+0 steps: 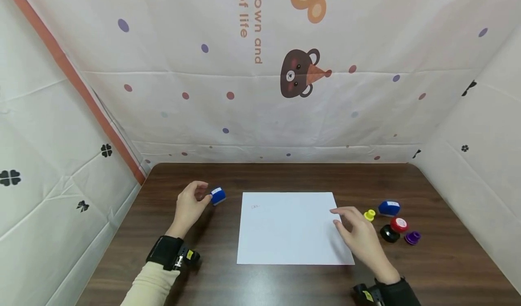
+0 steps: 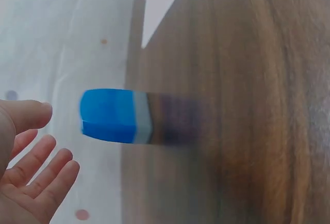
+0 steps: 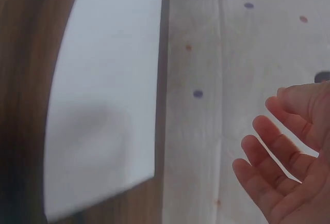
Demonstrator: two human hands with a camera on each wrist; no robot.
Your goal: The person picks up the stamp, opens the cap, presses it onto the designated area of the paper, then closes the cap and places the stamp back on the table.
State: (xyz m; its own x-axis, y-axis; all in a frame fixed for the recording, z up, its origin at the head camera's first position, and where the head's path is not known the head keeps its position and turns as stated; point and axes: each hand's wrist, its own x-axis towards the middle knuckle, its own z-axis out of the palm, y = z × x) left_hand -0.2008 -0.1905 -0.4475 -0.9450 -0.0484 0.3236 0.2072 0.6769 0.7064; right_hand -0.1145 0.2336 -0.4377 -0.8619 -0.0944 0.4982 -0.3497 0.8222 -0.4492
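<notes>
My left hand (image 1: pixel 191 206) is beside a small blue stamp (image 1: pixel 217 195) with a white label, at the left of the table. In the left wrist view the stamp (image 2: pixel 111 115) shows a pale grey base, and the loosely bent fingers (image 2: pixel 49 175) are apart from it. My right hand (image 1: pixel 358 233) hovers at the right edge of a white sheet of paper (image 1: pixel 285 233), thumb and fingers spread and holding nothing. A small faint mark sits near the sheet's upper left corner.
Right of the right hand stand a second blue stamp (image 1: pixel 389 208), a yellow piece (image 1: pixel 369 214), a red-topped round piece (image 1: pixel 399 224), a black round piece (image 1: pixel 389 234) and a purple piece (image 1: pixel 413 237). Patterned cloth (image 1: pixel 203 111) walls the brown table (image 1: pixel 220 279) at back and sides.
</notes>
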